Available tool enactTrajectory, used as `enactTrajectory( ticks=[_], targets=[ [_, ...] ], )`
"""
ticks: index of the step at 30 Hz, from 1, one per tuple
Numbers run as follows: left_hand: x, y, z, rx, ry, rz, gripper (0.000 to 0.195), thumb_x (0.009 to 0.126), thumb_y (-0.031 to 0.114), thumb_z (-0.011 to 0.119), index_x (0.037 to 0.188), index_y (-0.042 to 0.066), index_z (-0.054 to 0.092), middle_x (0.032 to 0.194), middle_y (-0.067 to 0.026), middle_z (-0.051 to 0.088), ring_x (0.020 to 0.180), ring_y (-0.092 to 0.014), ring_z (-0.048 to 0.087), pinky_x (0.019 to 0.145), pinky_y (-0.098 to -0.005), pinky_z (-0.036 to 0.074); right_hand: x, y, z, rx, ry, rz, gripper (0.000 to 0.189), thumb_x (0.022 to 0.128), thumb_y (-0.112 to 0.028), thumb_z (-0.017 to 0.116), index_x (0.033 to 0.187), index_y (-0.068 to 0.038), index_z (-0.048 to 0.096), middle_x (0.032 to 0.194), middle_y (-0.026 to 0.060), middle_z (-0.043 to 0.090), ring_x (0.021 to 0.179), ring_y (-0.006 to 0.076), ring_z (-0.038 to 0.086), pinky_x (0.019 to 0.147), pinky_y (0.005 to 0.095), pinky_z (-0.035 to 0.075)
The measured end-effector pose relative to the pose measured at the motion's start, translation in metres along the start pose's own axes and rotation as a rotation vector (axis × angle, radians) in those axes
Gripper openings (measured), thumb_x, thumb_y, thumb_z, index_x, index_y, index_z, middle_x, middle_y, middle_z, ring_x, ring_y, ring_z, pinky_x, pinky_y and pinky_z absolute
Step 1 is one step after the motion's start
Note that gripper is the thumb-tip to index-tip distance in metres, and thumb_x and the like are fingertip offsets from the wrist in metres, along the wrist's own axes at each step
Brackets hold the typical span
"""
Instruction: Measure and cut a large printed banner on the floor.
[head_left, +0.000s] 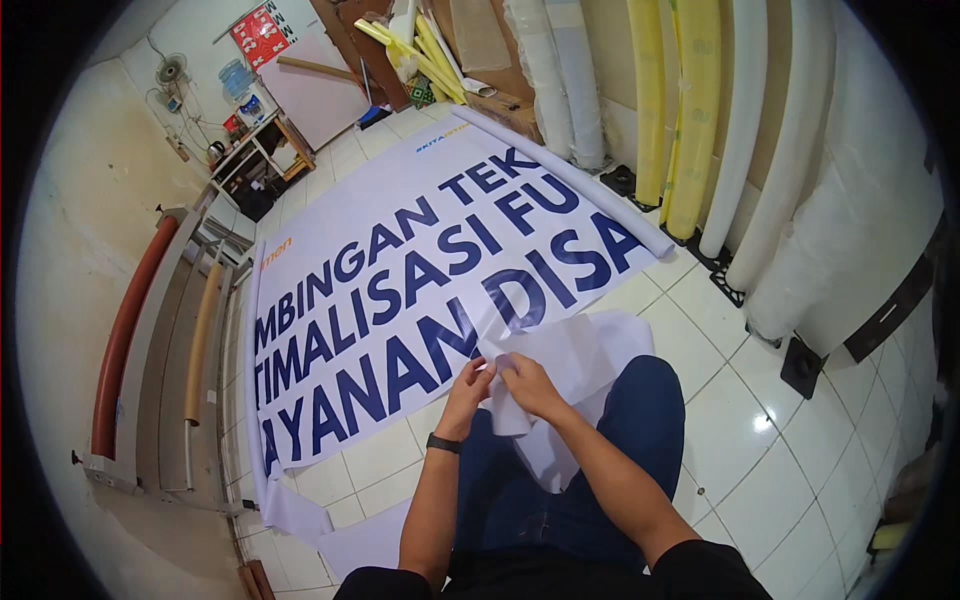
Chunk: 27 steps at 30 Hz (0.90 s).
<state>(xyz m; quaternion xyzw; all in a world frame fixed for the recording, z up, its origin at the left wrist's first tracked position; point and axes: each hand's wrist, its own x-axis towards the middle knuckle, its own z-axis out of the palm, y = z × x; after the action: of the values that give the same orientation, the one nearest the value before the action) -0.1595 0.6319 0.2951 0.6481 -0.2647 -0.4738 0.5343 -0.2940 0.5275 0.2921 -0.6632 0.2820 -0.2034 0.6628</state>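
A large white printed banner (390, 195) with dark blue lettering lies spread on the tiled floor before me. Its near edge is pulled up into folds between my knees. My left hand (471, 384) pinches that raised edge, thumb and fingers close together. Right beside it, my right hand (531, 388) grips a loose white strip of sheet (511, 416), which curls down below the fingers. More of the white sheet (574, 349) drapes over the floor by my right knee and hangs between my legs. The fingertips partly hide what exactly they hold.
Rolled banner ends (570, 184) run along the right side. Upright wrapped rolls (694, 120) stand on black feet along the right wall. A frame with a red roller (139, 337) is at the left wall. Loose white offcuts (296, 514) lie lower left. A shelf (262, 154) stands at the back.
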Motion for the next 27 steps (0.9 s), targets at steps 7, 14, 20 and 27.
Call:
enactTrajectory(
  ticks=[7,14,20,27],
  targets=[
    [0.005,0.003,0.007,0.392,0.168,0.484,0.084,0.088,0.041,0.071,0.154,0.011,0.028,0.163,-0.0196,0.007,0.150,-0.033,0.015,0.117,-0.0485,0.023,-0.013,-0.022,-0.011,-0.245,-0.140,0.002,0.027,0.091,-0.020,0.056,0.094,0.005,0.064,0.072,0.0146,0.066,0.065,0.0222,0.066,0.061,0.0365,0.052],
    [0.004,0.053,0.000,0.328,-0.160,0.446,0.032,0.085,0.021,0.077,0.113,0.008,0.071,0.129,-0.0113,0.064,0.144,-0.031,0.033,0.117,-0.0450,0.023,-0.026,-0.052,-0.068,-0.149,-0.363,-0.029,0.028,0.091,-0.025,0.063,0.093,0.003,0.067,0.075,0.0021,0.063,0.069,0.0083,0.057,0.064,0.0284,0.049],
    [0.016,0.071,-0.012,0.479,-0.196,0.148,0.032,0.095,0.030,0.066,0.085,0.001,0.073,0.073,0.0048,0.063,0.062,-0.002,0.050,0.056,-0.0211,0.041,-0.033,-0.057,-0.093,-0.319,-0.415,-0.001,0.027,0.094,-0.029,0.065,0.087,-0.004,0.068,0.073,-0.0017,0.059,0.069,0.0080,0.050,0.067,0.0263,0.043],
    [0.021,0.044,-0.014,0.281,-0.052,0.239,0.031,0.097,0.030,0.065,0.078,0.005,0.065,0.070,0.0088,0.052,0.066,-0.002,0.040,0.059,-0.0222,0.032,-0.027,-0.055,-0.088,0.000,-0.116,-0.142,0.027,0.100,-0.026,0.059,0.088,-0.004,0.066,0.071,-0.0048,0.056,0.068,0.0055,0.049,0.064,0.0241,0.042]
  ],
)
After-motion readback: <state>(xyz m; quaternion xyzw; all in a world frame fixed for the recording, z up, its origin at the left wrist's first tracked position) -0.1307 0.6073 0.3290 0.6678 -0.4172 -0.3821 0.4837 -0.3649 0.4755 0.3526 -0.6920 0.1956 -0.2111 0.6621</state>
